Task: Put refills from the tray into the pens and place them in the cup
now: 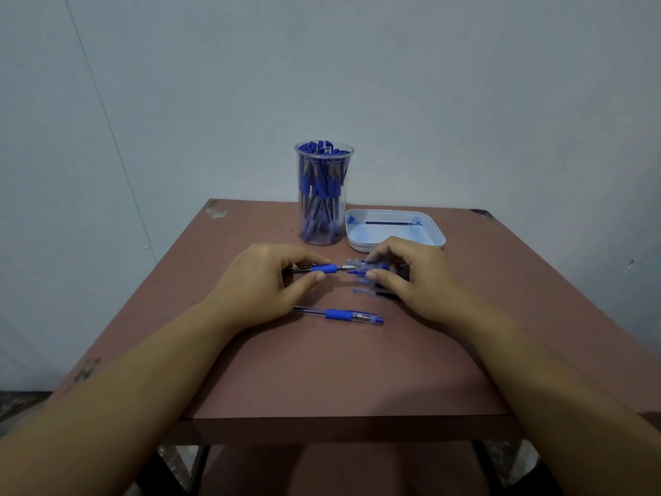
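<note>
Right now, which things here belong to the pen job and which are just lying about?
Job: left hand, holding uncapped pen; right hand, pinching cap; refill; tray; cup; capped pen; blurred blue pieces by right hand.
Just there: table; wall.

Nothing can be read with certainty; a few dark marks (87, 369) near the left edge of the tabletop (322, 370) may be characters; they are too small and blurred to make out.
</note>
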